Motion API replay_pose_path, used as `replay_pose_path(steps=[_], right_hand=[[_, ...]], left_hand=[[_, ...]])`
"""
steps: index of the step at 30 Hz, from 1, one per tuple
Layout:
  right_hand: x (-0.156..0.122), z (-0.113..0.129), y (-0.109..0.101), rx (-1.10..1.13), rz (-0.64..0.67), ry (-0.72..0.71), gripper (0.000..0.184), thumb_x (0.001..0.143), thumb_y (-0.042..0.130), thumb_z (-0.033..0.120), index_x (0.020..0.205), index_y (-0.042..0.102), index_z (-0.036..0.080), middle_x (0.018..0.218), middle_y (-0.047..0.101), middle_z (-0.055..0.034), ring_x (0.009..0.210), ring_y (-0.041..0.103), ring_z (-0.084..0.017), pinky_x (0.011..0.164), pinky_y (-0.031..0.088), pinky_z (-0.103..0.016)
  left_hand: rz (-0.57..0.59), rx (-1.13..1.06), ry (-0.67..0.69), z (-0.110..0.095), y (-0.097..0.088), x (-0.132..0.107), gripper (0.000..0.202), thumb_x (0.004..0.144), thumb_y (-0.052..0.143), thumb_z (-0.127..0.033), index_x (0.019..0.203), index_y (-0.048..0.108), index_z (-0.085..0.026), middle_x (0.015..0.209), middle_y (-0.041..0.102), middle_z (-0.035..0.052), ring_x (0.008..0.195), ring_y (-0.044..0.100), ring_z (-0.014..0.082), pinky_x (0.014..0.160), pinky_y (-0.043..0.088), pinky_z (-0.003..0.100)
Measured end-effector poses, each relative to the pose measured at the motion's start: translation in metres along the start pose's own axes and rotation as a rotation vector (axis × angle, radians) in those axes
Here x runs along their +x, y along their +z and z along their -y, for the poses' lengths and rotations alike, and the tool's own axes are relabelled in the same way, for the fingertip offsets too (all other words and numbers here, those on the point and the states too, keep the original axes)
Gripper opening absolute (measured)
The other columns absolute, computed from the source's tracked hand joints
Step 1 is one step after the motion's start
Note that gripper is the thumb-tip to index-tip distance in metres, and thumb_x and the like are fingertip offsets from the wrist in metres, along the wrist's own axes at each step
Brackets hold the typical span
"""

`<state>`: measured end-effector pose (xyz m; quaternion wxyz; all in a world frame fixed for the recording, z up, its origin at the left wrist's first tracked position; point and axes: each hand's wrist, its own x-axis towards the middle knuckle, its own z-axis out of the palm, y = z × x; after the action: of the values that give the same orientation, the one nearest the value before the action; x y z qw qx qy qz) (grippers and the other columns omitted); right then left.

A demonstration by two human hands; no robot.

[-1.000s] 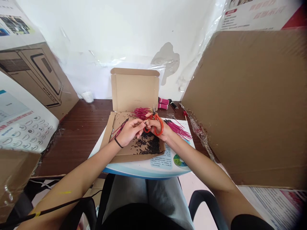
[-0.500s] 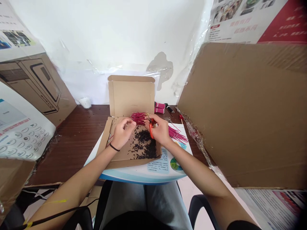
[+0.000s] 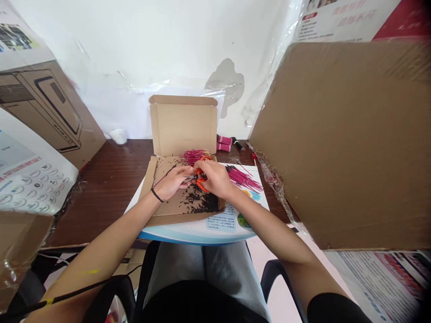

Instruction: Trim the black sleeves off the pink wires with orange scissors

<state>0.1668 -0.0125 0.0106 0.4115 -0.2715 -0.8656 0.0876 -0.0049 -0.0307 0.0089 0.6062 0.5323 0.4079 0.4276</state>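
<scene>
Quick look at my bench: the orange-handled steel scissors [image 3: 201, 176] were right in the middle of everything, above an open brown cardboard box [image 3: 183, 128], with the fingers [image 3: 212, 172] of my right hand [image 3: 217, 180] curled tight around the handles. My left hand [image 3: 173, 181] was just beside them, its fingertips [image 3: 185, 175] pinched together on a thin pink wire [image 3: 164, 175], though the exact grip was hard to make out. Black clippings [image 3: 202, 202] were scattered across the bottom of the box below my hands, and a spiky bunch of gold-tipped pink wires [image 3: 194, 157] lay just behind the scissors. Another loose pink bunch [image 3: 244, 179] sat off to the right on a printed blue-and-white sheet [image 3: 229, 222]. Farther back on the dark wooden desk [image 3: 101, 193] were bundled pink wires [image 3: 224, 143], a black-handled tool [image 3: 238, 144] and a small red-handled tool [image 3: 254, 157]. I had a black wristband [image 3: 156, 195] on my left wrist, and a big cardboard sheet [image 3: 336, 143] stood to my right.
</scene>
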Motion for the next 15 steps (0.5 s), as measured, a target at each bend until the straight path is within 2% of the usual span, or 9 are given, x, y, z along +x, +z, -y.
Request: replay_pose_path(steps=[3, 8, 12, 15], right_hand=[[0.0003, 0.0004, -0.0019, 0.020, 0.036, 0.015, 0.013, 0.084, 0.051, 0.024, 0.094, 0.060, 0.022, 0.075, 0.057, -0.0040, 0.074, 0.051, -0.019, 0.071, 0.041, -0.032], [-0.0024, -0.0013, 0.0011, 0.045, 0.071, 0.077, 0.015, 0.078, 0.055, 0.021, 0.094, 0.056, 0.022, 0.072, 0.056, -0.0014, 0.070, 0.049, -0.016, 0.068, 0.039, -0.029], [-0.0026, 0.0005, 0.0050, 0.107, 0.038, 0.192, 0.019, 0.075, 0.054, 0.019, 0.093, 0.051, 0.023, 0.070, 0.054, 0.0028, 0.062, 0.048, -0.012, 0.063, 0.037, -0.025], [-0.0006, 0.0045, 0.0078, 0.202, -0.033, 0.290, 0.020, 0.072, 0.054, 0.018, 0.091, 0.048, 0.023, 0.068, 0.052, 0.0053, 0.059, 0.046, -0.011, 0.061, 0.036, -0.024]], left_hand=[[0.003, 0.052, -0.034, 0.0009, -0.0020, 0.0006, 0.030, 0.065, 0.078, -0.040, 0.066, 0.060, -0.016, 0.055, 0.046, -0.0037, 0.045, 0.033, 0.0042, 0.043, 0.020, 0.020], [0.050, 0.058, -0.108, 0.0057, -0.0074, 0.0037, 0.021, 0.064, 0.077, -0.031, 0.073, 0.064, -0.016, 0.057, 0.051, -0.0023, 0.044, 0.034, 0.0038, 0.042, 0.019, 0.020], [0.059, 0.011, -0.160, 0.0044, -0.0060, 0.0053, 0.020, 0.061, 0.075, -0.026, 0.062, 0.057, -0.017, 0.050, 0.038, -0.0059, 0.043, 0.026, 0.0034, 0.042, 0.012, 0.020], [0.008, 0.018, -0.145, 0.0027, -0.0009, 0.0065, 0.025, 0.062, 0.070, -0.026, 0.053, 0.048, -0.017, 0.050, 0.031, -0.0068, 0.043, 0.021, 0.0024, 0.042, 0.009, 0.020]])
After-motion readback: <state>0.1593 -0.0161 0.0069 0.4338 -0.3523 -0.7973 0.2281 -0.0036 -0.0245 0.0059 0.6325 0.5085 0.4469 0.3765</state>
